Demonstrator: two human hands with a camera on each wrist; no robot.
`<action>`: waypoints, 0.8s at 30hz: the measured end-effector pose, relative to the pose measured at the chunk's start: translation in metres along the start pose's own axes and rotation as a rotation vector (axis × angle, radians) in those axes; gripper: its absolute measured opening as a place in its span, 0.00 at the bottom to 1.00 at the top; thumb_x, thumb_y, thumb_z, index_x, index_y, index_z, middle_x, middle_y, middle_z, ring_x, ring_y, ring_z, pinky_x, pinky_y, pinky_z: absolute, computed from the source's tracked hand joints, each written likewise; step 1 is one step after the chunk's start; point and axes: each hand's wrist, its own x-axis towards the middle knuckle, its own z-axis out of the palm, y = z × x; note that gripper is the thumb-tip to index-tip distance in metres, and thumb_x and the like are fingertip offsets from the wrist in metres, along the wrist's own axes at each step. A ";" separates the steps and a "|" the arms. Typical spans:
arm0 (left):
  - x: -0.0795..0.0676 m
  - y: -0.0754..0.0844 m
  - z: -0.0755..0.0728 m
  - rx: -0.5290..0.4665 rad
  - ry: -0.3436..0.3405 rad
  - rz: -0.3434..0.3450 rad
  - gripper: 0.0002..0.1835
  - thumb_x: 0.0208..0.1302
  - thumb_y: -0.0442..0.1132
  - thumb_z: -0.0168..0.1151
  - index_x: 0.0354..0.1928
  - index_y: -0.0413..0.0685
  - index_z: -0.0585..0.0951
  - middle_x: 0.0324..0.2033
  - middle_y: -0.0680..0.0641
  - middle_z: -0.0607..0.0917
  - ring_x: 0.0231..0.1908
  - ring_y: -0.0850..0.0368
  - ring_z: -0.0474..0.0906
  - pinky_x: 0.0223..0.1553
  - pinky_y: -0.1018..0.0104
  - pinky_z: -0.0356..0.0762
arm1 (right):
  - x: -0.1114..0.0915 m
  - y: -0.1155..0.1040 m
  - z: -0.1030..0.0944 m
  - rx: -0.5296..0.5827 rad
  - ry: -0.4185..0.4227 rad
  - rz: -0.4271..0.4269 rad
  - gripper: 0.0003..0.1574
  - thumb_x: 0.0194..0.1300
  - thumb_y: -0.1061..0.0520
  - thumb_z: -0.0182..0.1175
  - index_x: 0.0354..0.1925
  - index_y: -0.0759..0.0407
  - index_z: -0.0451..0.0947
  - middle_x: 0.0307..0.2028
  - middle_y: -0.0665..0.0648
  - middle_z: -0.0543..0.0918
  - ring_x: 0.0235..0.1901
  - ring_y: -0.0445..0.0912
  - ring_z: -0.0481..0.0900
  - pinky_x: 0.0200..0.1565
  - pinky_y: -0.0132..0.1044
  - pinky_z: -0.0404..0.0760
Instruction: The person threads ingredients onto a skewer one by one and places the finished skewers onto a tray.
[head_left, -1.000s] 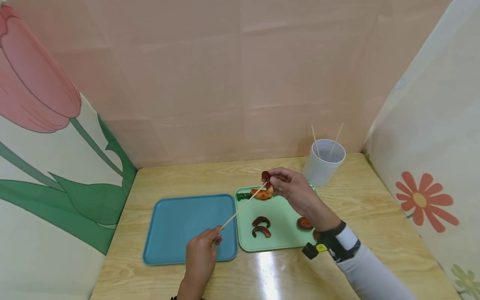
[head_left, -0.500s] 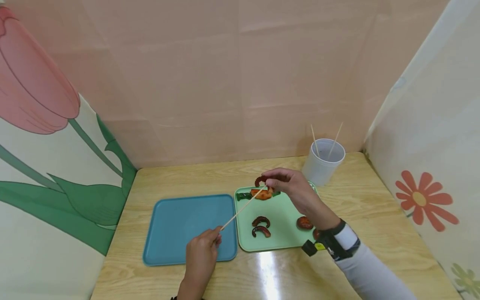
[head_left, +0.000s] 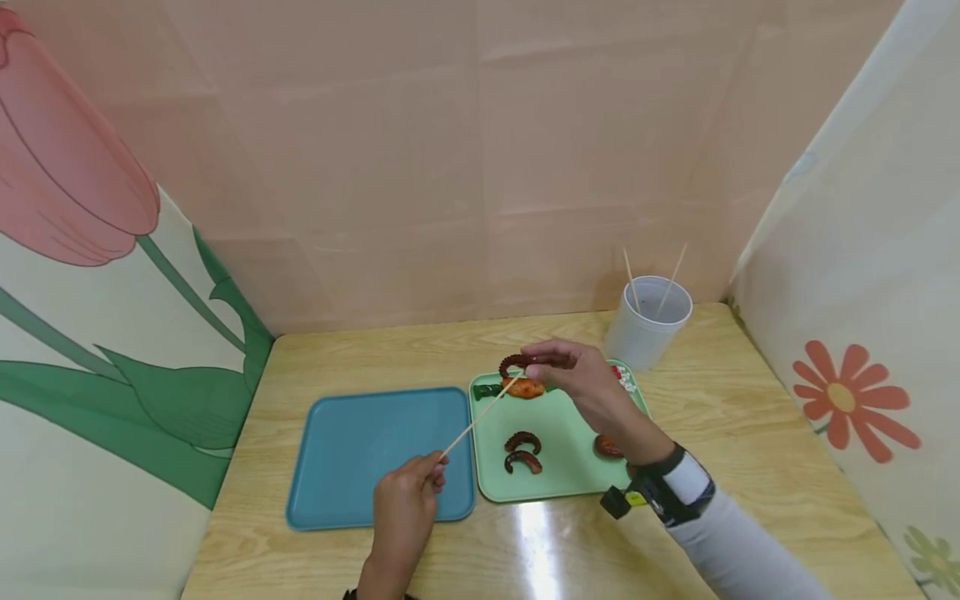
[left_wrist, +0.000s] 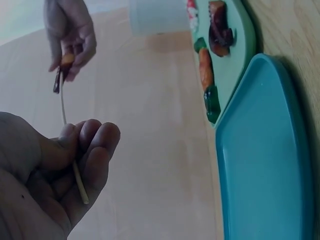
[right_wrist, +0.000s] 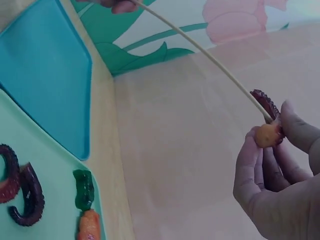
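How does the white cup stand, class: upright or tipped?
The white cup stands upright: its open rim faces up, two sticks poking out.

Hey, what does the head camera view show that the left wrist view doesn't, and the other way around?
Only the head view shows two spare sticks standing in the cup, the red painted flower and the right sleeve.

Only the left wrist view shows the bottom end of the held skewer and the orange end of the held tentacle.

Both show the left hand holding the skewer, the right hand pinching the tentacle, the blue tray, the green tray and the cup.
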 end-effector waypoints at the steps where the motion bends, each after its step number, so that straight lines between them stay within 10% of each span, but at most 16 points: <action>1: 0.000 0.000 0.000 -0.003 0.009 0.005 0.19 0.44 0.12 0.69 0.35 0.39 0.91 0.25 0.52 0.90 0.20 0.67 0.83 0.24 0.85 0.77 | 0.000 0.000 0.001 0.017 0.000 0.008 0.21 0.67 0.56 0.69 0.56 0.61 0.82 0.45 0.46 0.88 0.46 0.42 0.85 0.52 0.36 0.85; 24: 0.004 -0.003 -0.001 -0.020 0.107 0.057 0.24 0.34 0.07 0.57 0.30 0.34 0.90 0.21 0.49 0.88 0.17 0.66 0.79 0.19 0.80 0.76 | -0.012 0.003 0.026 0.151 0.023 0.024 0.06 0.63 0.62 0.71 0.33 0.51 0.86 0.37 0.48 0.88 0.39 0.46 0.89 0.51 0.38 0.87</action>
